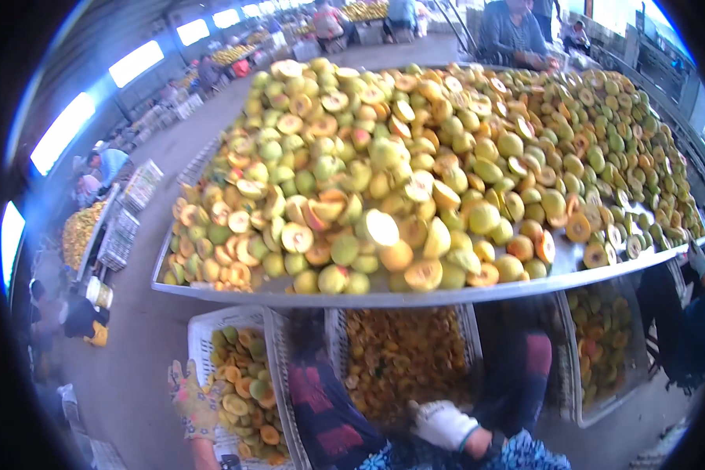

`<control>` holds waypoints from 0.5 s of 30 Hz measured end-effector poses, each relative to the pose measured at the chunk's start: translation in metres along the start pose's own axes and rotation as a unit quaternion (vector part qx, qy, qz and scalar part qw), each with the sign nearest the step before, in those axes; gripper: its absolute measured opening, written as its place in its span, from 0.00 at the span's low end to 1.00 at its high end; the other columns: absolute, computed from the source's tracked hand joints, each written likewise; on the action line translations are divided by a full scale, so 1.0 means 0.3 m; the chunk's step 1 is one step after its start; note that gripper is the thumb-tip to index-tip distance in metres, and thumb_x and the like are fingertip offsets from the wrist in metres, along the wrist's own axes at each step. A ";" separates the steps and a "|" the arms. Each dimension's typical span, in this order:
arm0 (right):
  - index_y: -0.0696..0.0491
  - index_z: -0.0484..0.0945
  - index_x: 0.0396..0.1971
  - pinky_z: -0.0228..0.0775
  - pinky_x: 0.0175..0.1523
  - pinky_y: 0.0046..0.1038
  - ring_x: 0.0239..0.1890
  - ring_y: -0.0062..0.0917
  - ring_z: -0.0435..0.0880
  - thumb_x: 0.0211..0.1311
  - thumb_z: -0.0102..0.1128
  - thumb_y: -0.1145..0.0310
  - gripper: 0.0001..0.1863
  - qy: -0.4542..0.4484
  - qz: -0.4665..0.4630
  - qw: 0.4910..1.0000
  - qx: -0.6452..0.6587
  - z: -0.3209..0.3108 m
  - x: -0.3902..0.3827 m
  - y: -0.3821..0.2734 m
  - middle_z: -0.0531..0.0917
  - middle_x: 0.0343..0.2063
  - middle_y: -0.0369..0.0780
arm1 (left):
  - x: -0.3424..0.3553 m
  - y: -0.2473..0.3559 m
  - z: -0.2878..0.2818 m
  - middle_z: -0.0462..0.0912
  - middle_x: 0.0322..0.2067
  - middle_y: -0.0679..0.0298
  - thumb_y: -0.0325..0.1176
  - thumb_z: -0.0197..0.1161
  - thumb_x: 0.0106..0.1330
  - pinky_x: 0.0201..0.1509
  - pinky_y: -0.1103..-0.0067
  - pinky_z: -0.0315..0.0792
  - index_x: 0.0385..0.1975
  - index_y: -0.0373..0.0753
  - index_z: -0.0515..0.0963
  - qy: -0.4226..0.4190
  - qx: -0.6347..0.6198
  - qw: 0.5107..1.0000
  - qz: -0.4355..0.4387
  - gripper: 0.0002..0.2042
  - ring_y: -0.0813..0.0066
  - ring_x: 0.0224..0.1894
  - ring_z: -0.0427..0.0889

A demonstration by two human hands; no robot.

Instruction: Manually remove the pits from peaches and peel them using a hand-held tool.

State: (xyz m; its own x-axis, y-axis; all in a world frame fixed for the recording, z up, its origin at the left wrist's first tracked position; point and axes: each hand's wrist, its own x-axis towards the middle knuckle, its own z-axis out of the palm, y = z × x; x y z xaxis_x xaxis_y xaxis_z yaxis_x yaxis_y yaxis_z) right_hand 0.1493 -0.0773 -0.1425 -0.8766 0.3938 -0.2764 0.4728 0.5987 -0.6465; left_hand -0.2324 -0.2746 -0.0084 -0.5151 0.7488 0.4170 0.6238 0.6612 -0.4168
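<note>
My left hand [194, 398], in a floral glove, has its fingers spread at the rim of a white crate [200, 329] of yellow-green fruit halves [254, 384]. My right hand [442, 427], in a white glove, is curled near my lap, closed on something dark that I cannot make out. Between my checked-trouser legs is another crate [471, 333] full of small brown pieces [399, 352], probably pits or scraps. Above them, a metal table [329, 295] bears a large heap of halved and whole fruit [415, 180].
A third crate [572, 368] of fruit stands at right, beside a person in dark clothes [681, 329]. Another person [509, 35] is across the table. At left are workers [110, 164], stacked crates [133, 204], a white bucket [99, 292] and the concrete floor [141, 329].
</note>
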 end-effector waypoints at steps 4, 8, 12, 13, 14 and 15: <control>0.60 0.76 0.47 0.76 0.36 0.29 0.34 0.33 0.84 0.73 0.47 0.62 0.17 0.098 -0.041 0.994 -0.031 -0.031 -0.055 -0.043 0.83 0.33 0.44 | 0.250 0.101 -0.191 0.73 0.58 0.46 0.35 0.67 0.61 0.67 0.64 0.65 0.55 0.33 0.74 -0.044 -0.307 0.950 -0.023 0.23 0.49 0.63 0.69; 0.55 0.76 0.52 0.71 0.56 0.36 0.47 0.44 0.82 0.74 0.40 0.62 0.19 -0.027 0.082 0.988 0.125 -0.216 -0.070 -0.144 0.82 0.43 0.52 | 0.544 0.514 -0.191 0.74 0.58 0.48 0.39 0.65 0.65 0.68 0.64 0.64 0.57 0.36 0.74 0.039 -0.452 0.886 0.093 0.23 0.51 0.65 0.69; 0.54 0.76 0.52 0.73 0.52 0.36 0.45 0.43 0.82 0.74 0.40 0.61 0.18 0.006 0.045 0.993 0.104 -0.229 -0.071 -0.120 0.81 0.44 0.51 | 0.659 0.961 -0.195 0.67 0.62 0.45 0.48 0.66 0.62 0.71 0.63 0.58 0.58 0.34 0.72 0.080 -0.382 0.914 0.113 0.30 0.49 0.67 0.63; 0.55 0.75 0.53 0.74 0.50 0.36 0.45 0.42 0.83 0.74 0.40 0.61 0.19 0.011 0.022 0.999 0.038 -0.202 -0.063 -0.112 0.81 0.44 0.51 | 0.667 1.038 -0.174 0.67 0.62 0.45 0.46 0.67 0.61 0.71 0.62 0.57 0.59 0.36 0.71 0.096 -0.367 0.918 0.113 0.30 0.48 0.68 0.62; 0.55 0.74 0.53 0.74 0.49 0.36 0.44 0.41 0.83 0.74 0.39 0.60 0.19 0.016 -0.001 0.999 -0.028 -0.174 -0.055 -0.100 0.81 0.44 0.51 | 0.665 1.101 -0.151 0.68 0.61 0.46 0.43 0.68 0.59 0.71 0.62 0.57 0.58 0.37 0.71 0.092 -0.397 0.907 0.104 0.29 0.49 0.68 0.62; 0.55 0.74 0.53 0.74 0.49 0.36 0.44 0.41 0.83 0.74 0.39 0.60 0.19 0.018 0.007 0.999 -0.031 -0.148 -0.052 -0.082 0.81 0.44 0.51 | 0.660 1.172 -0.120 0.69 0.60 0.47 0.40 0.69 0.57 0.71 0.61 0.57 0.58 0.38 0.71 0.086 -0.432 0.892 0.100 0.29 0.49 0.68 0.62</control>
State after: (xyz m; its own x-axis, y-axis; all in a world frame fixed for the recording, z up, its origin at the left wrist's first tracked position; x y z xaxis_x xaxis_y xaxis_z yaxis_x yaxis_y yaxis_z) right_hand 0.1553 -0.0673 -0.0905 -0.8669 0.4258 -0.2592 0.4903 0.6345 -0.5974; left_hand -0.0938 0.1045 -0.0435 -0.2911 0.7809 0.5528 0.9518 0.1782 0.2495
